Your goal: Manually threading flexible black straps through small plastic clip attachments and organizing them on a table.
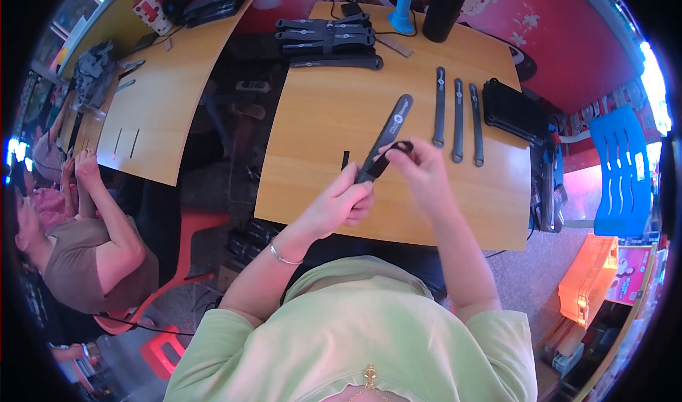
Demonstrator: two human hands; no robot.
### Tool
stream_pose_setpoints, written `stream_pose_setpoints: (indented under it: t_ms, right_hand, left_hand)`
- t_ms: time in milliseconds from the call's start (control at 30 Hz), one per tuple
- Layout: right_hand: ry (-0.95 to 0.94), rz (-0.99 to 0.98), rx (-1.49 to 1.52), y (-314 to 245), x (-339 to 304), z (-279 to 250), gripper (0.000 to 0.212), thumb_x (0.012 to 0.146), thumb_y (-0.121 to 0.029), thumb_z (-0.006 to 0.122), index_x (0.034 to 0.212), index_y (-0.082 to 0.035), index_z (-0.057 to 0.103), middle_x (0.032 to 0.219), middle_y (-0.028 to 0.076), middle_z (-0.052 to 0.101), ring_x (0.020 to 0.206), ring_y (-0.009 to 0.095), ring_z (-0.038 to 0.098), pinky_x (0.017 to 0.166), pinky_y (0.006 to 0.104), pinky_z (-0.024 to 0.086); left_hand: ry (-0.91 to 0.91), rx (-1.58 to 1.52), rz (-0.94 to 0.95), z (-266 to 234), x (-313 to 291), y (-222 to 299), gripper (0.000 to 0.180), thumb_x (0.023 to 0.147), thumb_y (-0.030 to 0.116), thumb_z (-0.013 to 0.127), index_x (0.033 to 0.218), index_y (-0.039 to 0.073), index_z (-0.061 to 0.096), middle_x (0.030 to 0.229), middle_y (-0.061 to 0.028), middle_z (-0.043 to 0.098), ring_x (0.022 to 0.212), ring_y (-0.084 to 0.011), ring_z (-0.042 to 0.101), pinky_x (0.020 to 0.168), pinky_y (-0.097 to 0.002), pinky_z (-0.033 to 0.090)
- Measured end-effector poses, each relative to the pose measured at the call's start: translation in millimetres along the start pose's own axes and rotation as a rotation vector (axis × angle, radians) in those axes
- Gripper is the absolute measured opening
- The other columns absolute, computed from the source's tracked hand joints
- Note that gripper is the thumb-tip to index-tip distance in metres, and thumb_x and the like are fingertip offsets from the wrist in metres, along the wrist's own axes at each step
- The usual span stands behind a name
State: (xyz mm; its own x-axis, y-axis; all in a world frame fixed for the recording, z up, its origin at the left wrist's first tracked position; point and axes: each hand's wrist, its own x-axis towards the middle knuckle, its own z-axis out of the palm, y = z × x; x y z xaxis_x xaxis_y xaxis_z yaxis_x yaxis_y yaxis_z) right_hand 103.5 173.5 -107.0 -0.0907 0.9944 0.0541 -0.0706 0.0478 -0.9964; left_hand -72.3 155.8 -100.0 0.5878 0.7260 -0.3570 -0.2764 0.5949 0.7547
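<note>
My left hand [337,204] is closed around the lower part of a dark grey strap [396,119] with a rounded tip and white print. The strap slants up and away over the table. In my right hand [420,169], thumb and fingers pinch a curled black end [395,150] beside the strap, just above the left hand's grip. Three similar straps [458,121] lie side by side to the right of my hands. A short black strip [346,158] lies on the wooden table [305,153], left of the held strap.
Bundled dark straps [327,36], a blue fan [402,8] and a black cylinder [446,8] stand at the far side. A stack of black pieces [508,111] sits at the right edge. Another person [99,253] works at the left table [167,104]. An orange crate [588,278] stands right.
</note>
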Motion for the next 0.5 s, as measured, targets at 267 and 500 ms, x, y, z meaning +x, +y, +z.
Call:
stream_pose_setpoints:
  t_ms: [267,500]
  right_hand:
    - [0.343,-0.015,0.006,-24.8,115.4,-104.9,0.009,0.09,-0.021,0.061,0.088,-0.013,0.059,0.064,-0.008,0.046,0.048,0.0,0.034,0.039,0.0178,0.02]
    - [0.506,-0.274,-0.264,-39.7,152.9,-139.0,0.017,0.087,-0.018,0.065,0.098,-0.006,0.064,0.073,-0.002,0.06,0.063,0.004,0.049,0.051,0.0211,0.036]
  left_hand:
    - [-0.113,0.054,-0.178,-43.6,-38.3,8.8,0.004,0.096,0.012,0.038,0.099,0.009,0.038,0.065,0.0055,0.032,0.049,-0.0019,0.026,0.041,-0.0174,0.019]
    - [-0.028,-0.135,-0.16,-73.2,-60.5,-2.8,0.02,0.099,0.021,0.032,0.108,0.006,0.042,0.067,0.0019,0.035,0.048,-0.0041,0.028,0.04,-0.0172,0.022]
